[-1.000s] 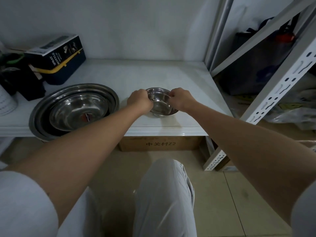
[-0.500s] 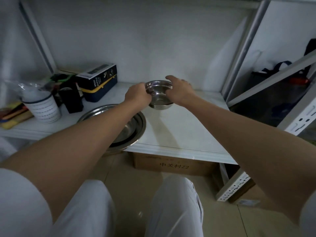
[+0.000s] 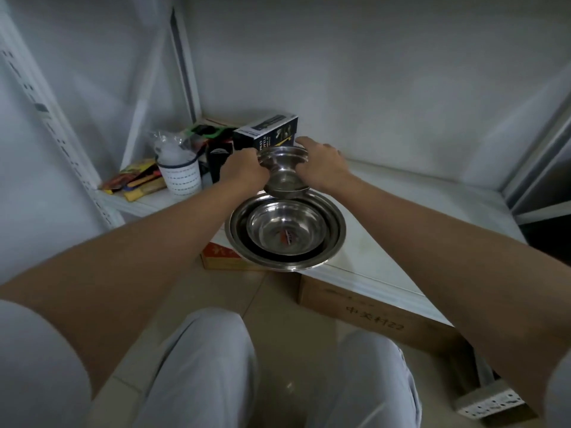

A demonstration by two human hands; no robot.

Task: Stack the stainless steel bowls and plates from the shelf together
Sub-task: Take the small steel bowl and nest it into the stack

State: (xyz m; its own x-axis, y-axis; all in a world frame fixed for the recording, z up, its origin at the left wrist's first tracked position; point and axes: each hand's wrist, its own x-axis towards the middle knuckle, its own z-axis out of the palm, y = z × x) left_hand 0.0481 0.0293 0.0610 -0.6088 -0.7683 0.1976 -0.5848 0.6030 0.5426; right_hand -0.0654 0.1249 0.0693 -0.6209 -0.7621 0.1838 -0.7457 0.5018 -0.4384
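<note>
Left hand [image 3: 244, 169] and right hand [image 3: 323, 165] grip opposite sides of the rim of a small steel bowl [image 3: 285, 173], fingers curled over its edge; the bowl is held in the air, tilted, with its underside toward the camera, above the far rim of the stack below. Beneath it, on the white shelf [image 3: 398, 217], lies a large steel plate [image 3: 335, 239] whose near edge overhangs the shelf front. Inside the plate sits a medium steel bowl [image 3: 285, 230], upright, with a red-marked label on its inner base; whether further pieces are nested between them cannot be told. Behind the hands stands a dark box [image 3: 268, 134] with white lettering. To the left, a white cup [image 3: 182, 177] with dotted bands holds a pale wrapped item, and flat coloured packets [image 3: 139, 180] lie beside it. Cardboard cartons [image 3: 374, 316] stand on the floor under the shelf. The person's pale trouser knees fill the foreground.
</note>
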